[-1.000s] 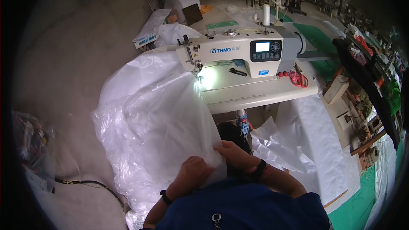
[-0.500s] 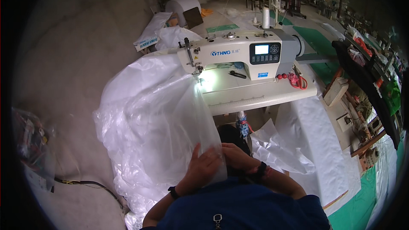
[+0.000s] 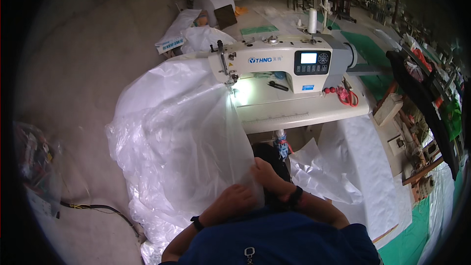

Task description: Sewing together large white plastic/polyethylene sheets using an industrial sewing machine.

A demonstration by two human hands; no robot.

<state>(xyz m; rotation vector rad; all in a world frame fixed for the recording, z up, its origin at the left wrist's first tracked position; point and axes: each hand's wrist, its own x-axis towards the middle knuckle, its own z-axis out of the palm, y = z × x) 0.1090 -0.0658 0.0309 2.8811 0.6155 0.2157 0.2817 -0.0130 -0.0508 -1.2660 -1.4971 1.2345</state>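
1. I see the right hand point(image 3: 270, 175) pinching the right edge of the sheet point(image 3: 191, 142).
2. The left hand point(image 3: 238, 199) rests on its near part, fingers curled; I can't tell whether it grips.
3. The sheet spreads from the machine's point(image 3: 267, 48) needle end toward both hands.
4. Scissors point(image 3: 349, 99) lie on the tabletop point(image 3: 299, 112).

We see a large, translucent white plastic sheet point(image 3: 196, 137), thin and glossy, its right edge running fairly straight from the needle end of the sewing machine point(image 3: 274, 59) toward us; its left side hangs in crumpled, shiny folds.
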